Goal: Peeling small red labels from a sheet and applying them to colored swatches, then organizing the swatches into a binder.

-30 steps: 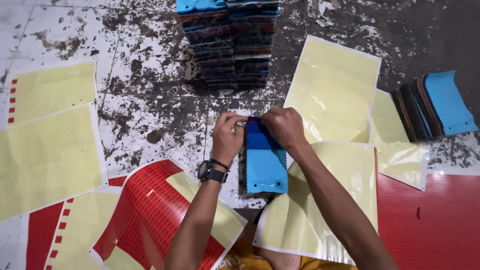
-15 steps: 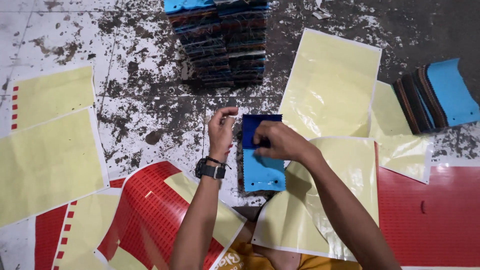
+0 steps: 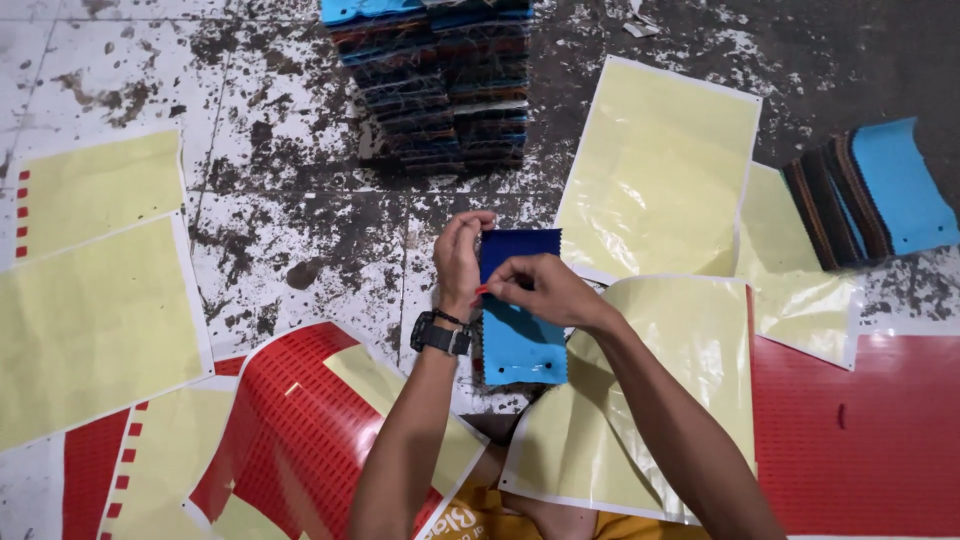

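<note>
A small stack of fabric swatches (image 3: 520,340) lies on the floor before me, light blue on top with a dark blue swatch (image 3: 520,245) at its far end. My left hand (image 3: 460,260), with a black watch at the wrist, holds the stack's left upper edge. My right hand (image 3: 540,290) pinches a small red sticker against the swatch near the left edge.
A tall pile of swatches (image 3: 440,90) stands ahead. Fanned swatches (image 3: 870,195) lie at the right. Yellow backing sheets (image 3: 660,170) and red sticker sheets (image 3: 860,430) cover the stained floor (image 3: 280,220) on both sides.
The top light blue swatch has been pulled back, baring the dark blue one. My right hand has moved from the stack's top right edge across to its left side, now pinching a red sticker.
</note>
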